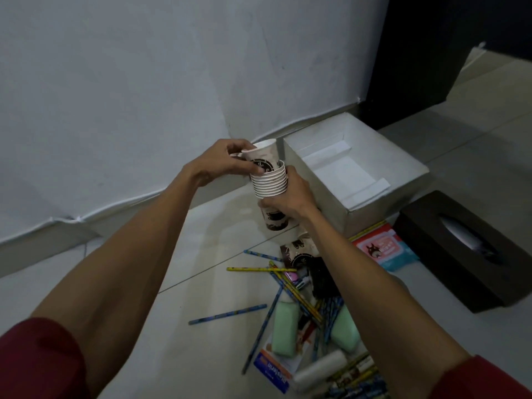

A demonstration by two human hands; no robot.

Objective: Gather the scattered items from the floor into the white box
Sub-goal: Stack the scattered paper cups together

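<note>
paper cup stack is up in the air, just left of the white box, above the floor. our right hand is wrapped round the stack's lower half, fingers curled tight. our left hand grips a single cup near its rim. that cup is tilted, its base sitting in the top of the stack. box stands open against the wall, white flaps folded inside. nearer us on the floor: loose pencils, two green sponges, a printed cup on its side. pink wipes pack and dark tissue box lie right of that pile.
</note>
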